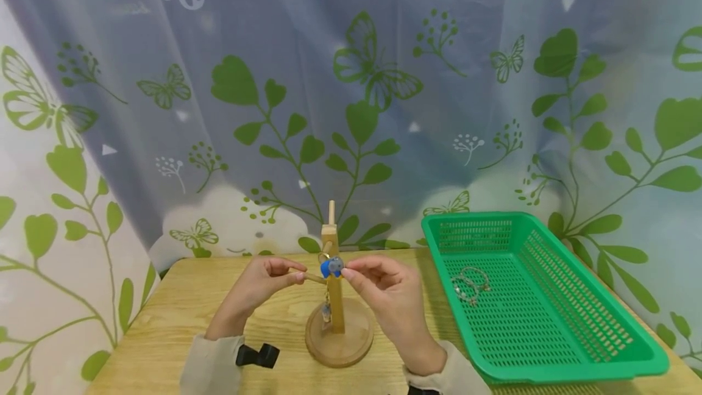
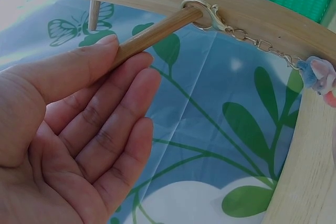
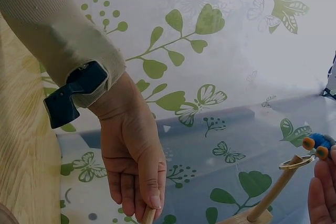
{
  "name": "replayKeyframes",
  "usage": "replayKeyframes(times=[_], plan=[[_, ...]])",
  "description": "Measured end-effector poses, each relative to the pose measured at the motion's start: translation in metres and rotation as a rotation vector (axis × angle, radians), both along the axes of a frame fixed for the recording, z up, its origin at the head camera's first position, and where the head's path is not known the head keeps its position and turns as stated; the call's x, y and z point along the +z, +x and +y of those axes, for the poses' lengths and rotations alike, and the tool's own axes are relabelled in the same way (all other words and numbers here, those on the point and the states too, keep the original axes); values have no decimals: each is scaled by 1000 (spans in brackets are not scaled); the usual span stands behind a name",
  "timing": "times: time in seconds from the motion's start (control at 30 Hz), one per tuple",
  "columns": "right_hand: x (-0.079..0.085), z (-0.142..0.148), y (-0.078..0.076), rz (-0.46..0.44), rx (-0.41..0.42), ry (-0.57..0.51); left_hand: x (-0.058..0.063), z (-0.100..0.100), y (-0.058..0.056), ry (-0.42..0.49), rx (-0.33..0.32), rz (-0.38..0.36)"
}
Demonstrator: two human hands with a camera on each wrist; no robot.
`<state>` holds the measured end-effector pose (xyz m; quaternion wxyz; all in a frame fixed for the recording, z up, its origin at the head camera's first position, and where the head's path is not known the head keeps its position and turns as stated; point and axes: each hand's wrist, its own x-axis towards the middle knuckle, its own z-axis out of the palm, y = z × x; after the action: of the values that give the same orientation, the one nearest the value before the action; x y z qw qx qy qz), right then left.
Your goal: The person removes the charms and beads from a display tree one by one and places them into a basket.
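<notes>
A wooden stand with an upright post (image 1: 337, 306) and round base (image 1: 351, 355) is between my hands. My left hand (image 1: 263, 285) pinches a side peg (image 2: 157, 32) of it between thumb and index finger. Around that peg sits a gold ring with a clasp (image 2: 216, 17); its chain carries a small blue-and-pink charm (image 2: 317, 74). My right hand (image 1: 397, 297) pinches a blue-and-grey keychain figure (image 1: 331, 267) with orange feet between thumb and fingers. The figure's gold ring (image 3: 296, 163) overlaps the tip of another peg (image 3: 275, 190) in the right wrist view.
To the right a green plastic basket (image 1: 526, 377) stands on the wooden table (image 1: 285, 303), with bracelet-like rings (image 1: 473, 284) lying in it. Behind the table hangs a curtain (image 1: 307, 47) printed with leaves and butterflies.
</notes>
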<state>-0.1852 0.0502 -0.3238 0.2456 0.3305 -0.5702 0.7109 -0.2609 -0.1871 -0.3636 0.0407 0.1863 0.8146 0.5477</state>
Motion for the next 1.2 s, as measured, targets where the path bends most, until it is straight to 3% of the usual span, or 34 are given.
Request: replayKeyframes(times=[0.37, 0.63, 1.03, 1.2], plan=[[1, 3, 0, -78, -28, 18, 1, -1, 0, 6, -8, -3], [-1, 11, 1, -66, -64, 30, 0, -2, -1, 1, -16, 3], [0, 46, -3, -100, -188, 109, -3, 4, 3, 19, 87, 29], [-3, 63, -5, -222, -221, 180, -4, 9, 7, 37, 126, 37]])
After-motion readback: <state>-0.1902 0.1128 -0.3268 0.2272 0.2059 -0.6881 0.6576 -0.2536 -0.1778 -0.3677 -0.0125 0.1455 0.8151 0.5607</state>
